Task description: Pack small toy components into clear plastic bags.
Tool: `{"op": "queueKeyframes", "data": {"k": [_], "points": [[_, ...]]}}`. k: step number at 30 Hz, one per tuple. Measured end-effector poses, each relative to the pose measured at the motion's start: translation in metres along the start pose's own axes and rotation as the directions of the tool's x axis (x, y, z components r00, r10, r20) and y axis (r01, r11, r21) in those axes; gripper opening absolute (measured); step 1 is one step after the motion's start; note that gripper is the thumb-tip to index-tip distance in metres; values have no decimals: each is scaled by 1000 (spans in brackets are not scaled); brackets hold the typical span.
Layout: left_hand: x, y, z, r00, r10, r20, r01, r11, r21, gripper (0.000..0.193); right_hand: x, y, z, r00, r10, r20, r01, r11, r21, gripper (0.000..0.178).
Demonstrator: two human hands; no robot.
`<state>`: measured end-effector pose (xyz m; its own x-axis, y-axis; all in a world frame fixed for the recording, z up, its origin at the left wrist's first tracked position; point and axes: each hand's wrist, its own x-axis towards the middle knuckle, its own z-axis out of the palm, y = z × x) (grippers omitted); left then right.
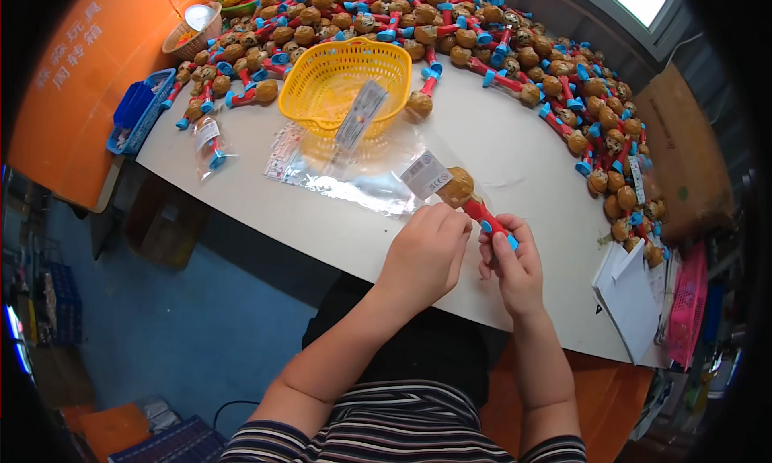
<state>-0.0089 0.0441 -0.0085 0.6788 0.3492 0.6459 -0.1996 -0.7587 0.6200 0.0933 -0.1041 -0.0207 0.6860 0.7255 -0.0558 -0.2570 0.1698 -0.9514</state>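
Note:
My right hand [516, 266] is closed around the blue-ended red handle of a toy with a round brown head [457, 186]. The toy is tilted, its head up and to the left. A white printed tag [423, 174] sticks out beside the head. My left hand [429, 248] is pinched just left of the handle; what its fingertips grip is hidden. Ahead of it, clear plastic bags [347, 187] and printed paper slips [283, 151] lie on the white table [474, 145]. Farther left, one bagged toy [211, 149] rests near the table's edge.
A yellow basket [310, 119] stands beyond the bags, with a stack of tags [362, 113] at its front. Many similar toys [426, 14] are heaped along the far and right sides. A blue bin [164, 87], cardboard box [683, 153], white papers [631, 302] and pink basket [687, 306] edge the table.

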Motion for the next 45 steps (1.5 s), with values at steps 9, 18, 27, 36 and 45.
{"op": "queueKeyframes", "data": {"k": [9,18,27,36,45], "points": [[2,-5,-3,996,-40,-80,38,999,-26,13,-13,-18,3,955,-147,259,250,867,-431,31],[-22,-8,8,996,-85,-8,85,996,3,13,-47,-8,21,957,-289,-34,116,486,-866,47],[-30,-6,7,998,-58,-32,57,998,-12,16,-41,20,3,938,-346,-26,113,377,-919,45],[-31,-7,2,996,-75,-55,72,997,-42,17,-34,16,5,959,-266,-100,68,557,-827,43],[-28,-7,-1,996,-90,-29,90,996,-9,14,-19,-3,15,984,-145,-108,-16,526,-851,34]]}}
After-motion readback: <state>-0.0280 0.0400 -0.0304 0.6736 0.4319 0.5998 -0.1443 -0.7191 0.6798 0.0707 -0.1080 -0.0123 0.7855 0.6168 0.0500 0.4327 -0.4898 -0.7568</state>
